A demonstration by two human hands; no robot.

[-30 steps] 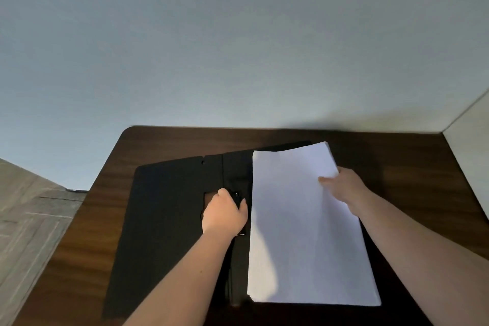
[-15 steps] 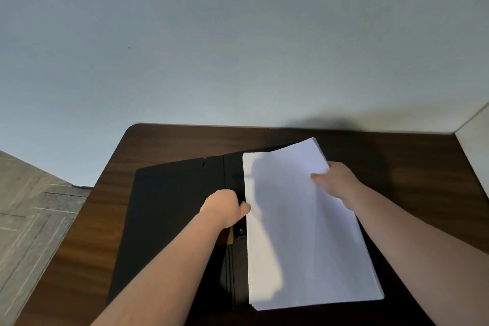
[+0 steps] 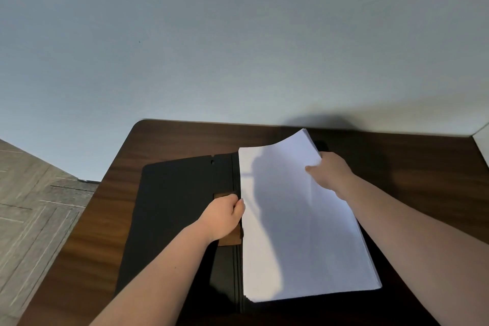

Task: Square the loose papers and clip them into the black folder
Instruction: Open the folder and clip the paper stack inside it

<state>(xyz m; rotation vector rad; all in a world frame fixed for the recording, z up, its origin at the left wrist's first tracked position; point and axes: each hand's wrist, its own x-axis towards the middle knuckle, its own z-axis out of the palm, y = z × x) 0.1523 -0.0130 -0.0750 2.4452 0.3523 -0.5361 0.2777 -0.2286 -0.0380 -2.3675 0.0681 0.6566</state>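
The black folder (image 3: 172,209) lies open on the dark wooden table (image 3: 87,246). A stack of white papers (image 3: 304,241) rests on its right half, left edge against the spine, far right corner lifted and curled. My right hand (image 3: 328,174) grips that stack at its upper right edge. My left hand (image 3: 225,216) sits at the spine with fingers curled on the clip lever, which it mostly hides; a brown patch shows beside it.
A plain pale wall rises just behind the table's far edge. Grey wood-pattern floor (image 3: 31,206) lies beyond the table's left edge. A white surface (image 3: 483,140) stands at the far right.
The paper stack has slid left to the spine and its far corner has risen higher. My left hand has turned and closed tighter at the clip. The camera tilted slightly.
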